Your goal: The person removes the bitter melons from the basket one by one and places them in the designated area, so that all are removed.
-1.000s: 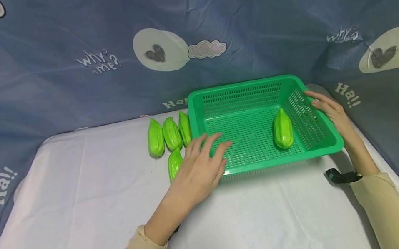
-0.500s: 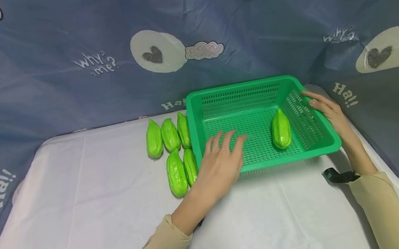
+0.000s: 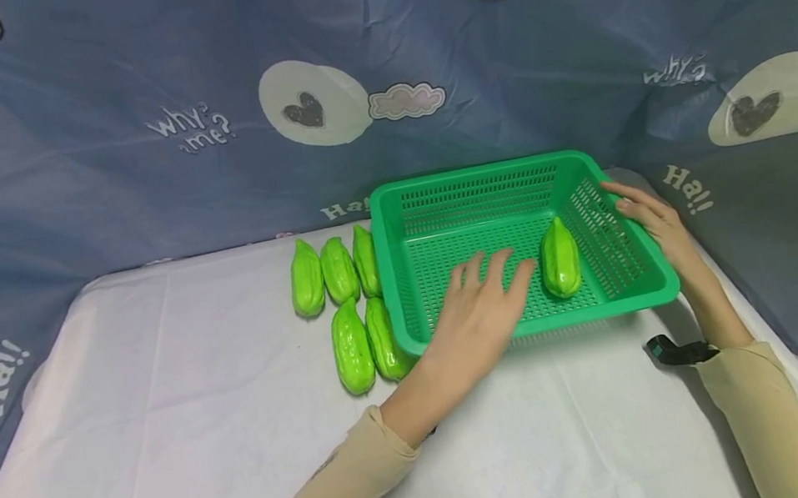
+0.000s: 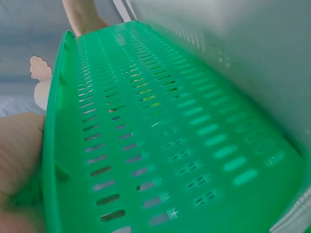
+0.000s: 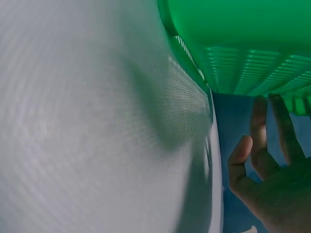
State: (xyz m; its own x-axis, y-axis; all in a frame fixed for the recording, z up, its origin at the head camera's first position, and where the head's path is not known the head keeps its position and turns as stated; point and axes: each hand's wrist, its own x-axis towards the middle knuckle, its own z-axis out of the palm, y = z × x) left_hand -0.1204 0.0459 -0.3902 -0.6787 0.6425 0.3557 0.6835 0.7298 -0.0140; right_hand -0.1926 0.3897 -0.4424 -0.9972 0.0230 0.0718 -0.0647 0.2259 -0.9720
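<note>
The left hand [image 3: 479, 314] reaches over the front rim of a green plastic basket [image 3: 393, 283], its fingers spread and nothing between them. Just right of its fingertips, a bright green, ridged, papaya-shaped fruit [image 3: 560, 260] lies on the basket floor. At the basket's right rim is the right hand [image 3: 656, 223], its fingers touching the rim from outside. In the right wrist view, the fingers [image 5: 284, 126] extend toward the basket's outer side. The left wrist view is filled by the basket's slotted wall [image 4: 146, 136], with part of the left hand [image 4: 19, 155] beyond the rim.
Left of the basket, several similar green fruits [image 3: 352, 348] lie in two rows on the white-covered table [image 3: 164, 423]. The nearer row is close against the basket's left side. A blue printed cloth [image 3: 210, 190] hangs behind the table.
From beside the fruits and the basket's left edge, the left hand has moved right over the basket, uncovering the nearer fruits. The right hand has stayed at the rim.
</note>
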